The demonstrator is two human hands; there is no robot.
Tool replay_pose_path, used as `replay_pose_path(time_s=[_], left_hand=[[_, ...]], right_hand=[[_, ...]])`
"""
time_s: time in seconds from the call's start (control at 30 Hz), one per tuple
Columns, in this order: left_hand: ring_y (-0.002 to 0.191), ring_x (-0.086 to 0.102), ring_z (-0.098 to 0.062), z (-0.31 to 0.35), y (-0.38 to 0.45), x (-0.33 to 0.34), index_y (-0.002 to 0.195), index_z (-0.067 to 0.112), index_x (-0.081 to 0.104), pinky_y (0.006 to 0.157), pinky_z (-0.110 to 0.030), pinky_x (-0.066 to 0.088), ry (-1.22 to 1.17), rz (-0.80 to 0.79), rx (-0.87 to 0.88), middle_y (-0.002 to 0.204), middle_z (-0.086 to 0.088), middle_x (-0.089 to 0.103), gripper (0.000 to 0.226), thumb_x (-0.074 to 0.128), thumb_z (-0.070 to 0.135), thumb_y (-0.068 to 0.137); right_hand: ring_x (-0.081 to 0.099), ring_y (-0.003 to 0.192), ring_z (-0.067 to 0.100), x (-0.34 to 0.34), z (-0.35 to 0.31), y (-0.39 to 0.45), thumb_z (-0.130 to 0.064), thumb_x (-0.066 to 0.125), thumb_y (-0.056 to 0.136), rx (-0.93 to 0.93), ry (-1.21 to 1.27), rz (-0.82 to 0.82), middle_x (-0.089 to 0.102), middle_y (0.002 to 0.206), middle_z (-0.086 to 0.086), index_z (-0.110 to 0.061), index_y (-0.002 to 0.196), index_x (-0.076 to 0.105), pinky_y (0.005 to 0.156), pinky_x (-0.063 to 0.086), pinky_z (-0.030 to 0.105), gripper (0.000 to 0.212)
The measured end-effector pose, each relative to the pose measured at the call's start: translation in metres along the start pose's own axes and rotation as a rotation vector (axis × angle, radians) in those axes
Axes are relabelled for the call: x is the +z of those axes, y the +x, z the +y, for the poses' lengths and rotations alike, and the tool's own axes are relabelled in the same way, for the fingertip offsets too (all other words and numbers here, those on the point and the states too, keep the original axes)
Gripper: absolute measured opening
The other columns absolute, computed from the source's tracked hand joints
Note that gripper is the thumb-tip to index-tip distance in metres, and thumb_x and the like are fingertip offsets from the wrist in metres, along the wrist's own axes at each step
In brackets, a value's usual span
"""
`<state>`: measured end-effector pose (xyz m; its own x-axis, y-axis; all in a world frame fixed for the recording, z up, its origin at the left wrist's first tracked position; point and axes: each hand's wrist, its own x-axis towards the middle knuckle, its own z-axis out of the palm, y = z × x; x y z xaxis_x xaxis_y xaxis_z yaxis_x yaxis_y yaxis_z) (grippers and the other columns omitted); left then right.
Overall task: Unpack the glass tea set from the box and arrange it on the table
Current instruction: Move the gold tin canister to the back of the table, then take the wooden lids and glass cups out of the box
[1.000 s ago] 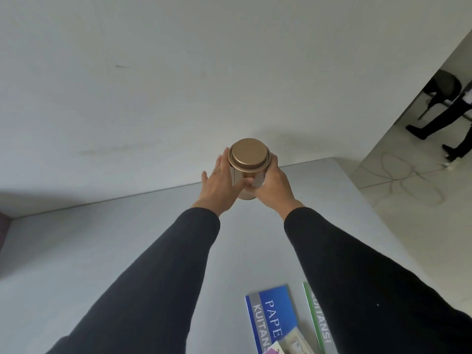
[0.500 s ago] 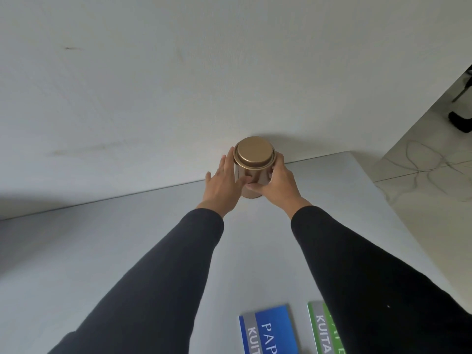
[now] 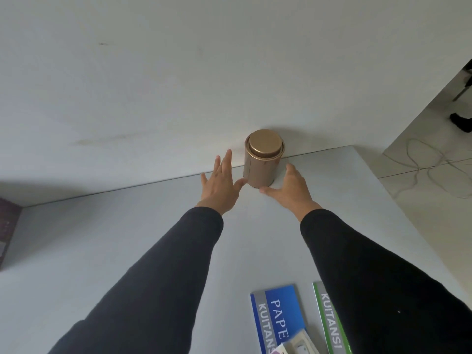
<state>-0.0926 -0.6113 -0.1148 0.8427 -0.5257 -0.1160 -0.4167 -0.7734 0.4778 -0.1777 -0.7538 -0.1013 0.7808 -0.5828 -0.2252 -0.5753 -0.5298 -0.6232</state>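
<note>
While both hands sat beside the tin, the placing step looked all but finished; notes below.

Tin: gold canister (image 3: 263, 162) stood upright, lid on, on the grey table (image 3: 127, 251) at the far edge, close to the white wall (image 3: 178, 72); roughly 12 o'clock from the person, a little toward 1.

Left hand: left hand (image 3: 221, 183) lay at the tin's 9 o'clock, fingers straight and spread, gripping nothing; the thumb tip was at or just beside the tin's lower wall, contact not certain.

Right hand: right hand (image 3: 291, 189) lay at the tin's 4 o'clock, fingers relaxed and holding nothing, thumb near the base; could not tell whether it touched.

Step in hand (judgement): releasing the tin after setting it down.

How to do it well (judgement): draw both hands off sideways and toward 6 o'clock together, so neither thumb dragged the base; a tall narrow tin could tip if brushed high. Check it sat flat and kept a little gap from the wall.

Layout (judgement): room at 9 and 3 o'clock of the tin should be kept for the glass pieces, none of which was in view.

Other items: blue booklet (image 3: 278, 318) and green booklet (image 3: 329, 320) lay at 5 o'clock near the person; dark object (image 3: 7, 231) at 9 o'clock, identity unclear.
</note>
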Motion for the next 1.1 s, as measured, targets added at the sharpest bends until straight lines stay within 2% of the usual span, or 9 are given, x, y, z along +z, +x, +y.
replay_pose_path(time_s=[0.23, 0.37, 0.47, 0.57, 0.8, 0.93, 1.1], left_hand=[[0.148, -0.007, -0.014, -0.052, -0.066, -0.067, 0.151, 0.021, -0.011, 0.117, -0.054, 0.002, 0.025, 0.074, -0.013, 0.161, 0.002, 0.004, 0.075, 0.038, 0.043, 0.099], [0.148, -0.008, -0.013, -0.097, -0.120, -0.119, 0.152, 0.020, -0.009, 0.117, -0.055, 0.004, 0.042, 0.129, -0.008, 0.161, 0.004, 0.006, 0.074, 0.037, 0.043, 0.099], [0.148, -0.007, -0.014, -0.142, -0.169, -0.162, 0.152, 0.020, -0.008, 0.116, -0.056, 0.006, 0.056, 0.177, 0.010, 0.161, 0.004, 0.007, 0.073, 0.037, 0.044, 0.099], [0.148, -0.007, -0.014, -0.199, -0.222, -0.206, 0.152, 0.020, -0.007, 0.116, -0.057, 0.005, 0.071, 0.218, -0.013, 0.161, 0.003, 0.005, 0.073, 0.038, 0.043, 0.099], [0.149, -0.006, -0.016, -0.338, -0.302, -0.291, 0.153, 0.019, -0.003, 0.116, -0.058, 0.007, 0.022, 0.345, -0.286, 0.161, 0.005, 0.005, 0.069, 0.034, 0.044, 0.099], [0.149, -0.006, -0.017, -0.397, -0.314, -0.303, 0.153, 0.018, 0.001, 0.115, -0.059, 0.008, 0.031, 0.337, -0.409, 0.161, 0.003, 0.001, 0.071, 0.032, 0.050, 0.098], [0.148, -0.003, -0.022, -0.448, -0.296, -0.302, 0.152, 0.015, 0.007, 0.113, -0.059, 0.013, -0.096, 0.336, -0.568, 0.160, -0.002, 0.006, 0.070, 0.034, 0.050, 0.097]], right_hand=[[0.032, 0.138, 0.028, 0.018, -0.055, -0.076, -0.046, 0.070, 0.080, -0.025, -0.062, -0.040, 0.029, 0.151, 0.011, -0.008, 0.148, 0.015, 0.108, 0.033, 0.036, 0.096], [0.030, 0.139, 0.025, 0.043, -0.114, -0.133, -0.049, 0.069, 0.079, -0.081, -0.079, -0.047, 0.025, 0.154, 0.007, -0.010, 0.149, 0.014, 0.107, 0.032, 0.036, 0.097], [0.033, 0.137, 0.026, 0.070, -0.164, -0.180, -0.050, 0.070, 0.078, -0.138, -0.082, 0.005, 0.030, 0.151, 0.008, -0.009, 0.147, 0.019, 0.106, 0.034, 0.035, 0.095], [0.034, 0.135, 0.026, 0.106, -0.218, -0.227, -0.049, 0.069, 0.079, -0.207, -0.093, -0.018, 0.031, 0.149, 0.009, -0.009, 0.146, 0.020, 0.104, 0.034, 0.035, 0.092], [0.031, 0.138, 0.024, 0.197, -0.328, -0.298, -0.048, 0.064, 0.083, -0.375, -0.041, -0.157, 0.030, 0.151, 0.008, -0.010, 0.147, 0.021, 0.108, 0.031, 0.034, 0.086], [0.033, 0.138, 0.023, 0.244, -0.363, -0.298, -0.054, 0.059, 0.085, -0.305, 0.083, -0.256, 0.032, 0.152, 0.005, -0.012, 0.148, 0.023, 0.109, 0.032, 0.034, 0.084], [0.036, 0.137, 0.025, 0.303, -0.395, -0.272, -0.058, 0.051, 0.087, -0.217, 0.191, -0.340, 0.036, 0.150, 0.006, -0.012, 0.148, 0.025, 0.106, 0.032, 0.034, 0.081]])
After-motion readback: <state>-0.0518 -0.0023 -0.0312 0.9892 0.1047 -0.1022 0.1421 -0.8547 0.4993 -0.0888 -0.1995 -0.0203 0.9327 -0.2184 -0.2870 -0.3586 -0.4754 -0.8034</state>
